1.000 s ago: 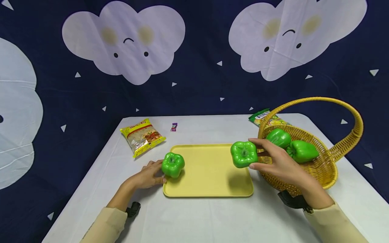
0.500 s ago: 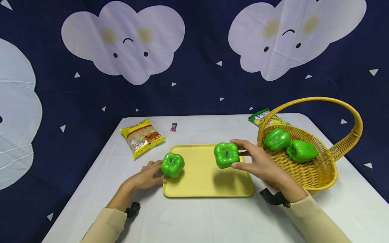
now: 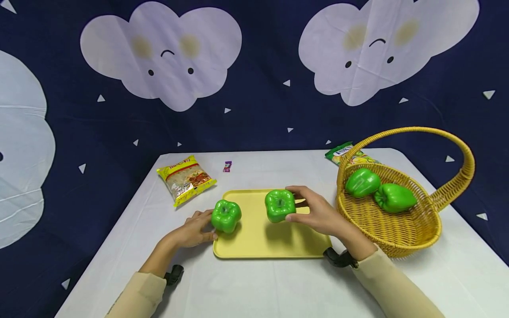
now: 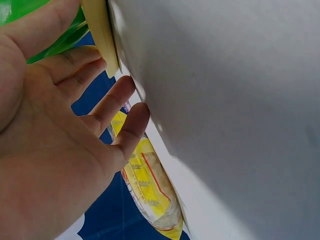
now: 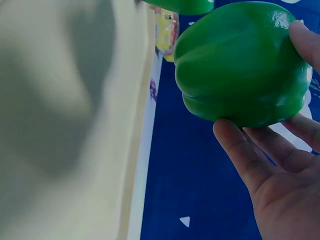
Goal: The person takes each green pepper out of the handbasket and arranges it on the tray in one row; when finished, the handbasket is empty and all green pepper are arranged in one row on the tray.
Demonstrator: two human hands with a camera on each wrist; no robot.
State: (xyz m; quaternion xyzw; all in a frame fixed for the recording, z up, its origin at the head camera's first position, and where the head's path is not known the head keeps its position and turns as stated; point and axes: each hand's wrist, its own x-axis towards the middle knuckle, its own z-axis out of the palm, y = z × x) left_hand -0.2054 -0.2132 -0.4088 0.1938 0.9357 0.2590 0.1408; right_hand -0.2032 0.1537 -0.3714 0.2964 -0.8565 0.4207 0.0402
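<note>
I can see the right hand (image 3: 318, 215), fingers clamped on a green pepper (image 3: 280, 206) above the yellow tray (image 3: 254, 245); the left hand (image 3: 192, 230), fingers apart, is at the tray's edge beside another pepper (image 3: 226, 216).

Left hand (image 3: 195, 230) seems relaxed; right hand (image 3: 319, 214) pinches.

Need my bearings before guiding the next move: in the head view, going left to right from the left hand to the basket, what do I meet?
Left hand, pepper beside it, held pepper, right hand, basket.
</note>
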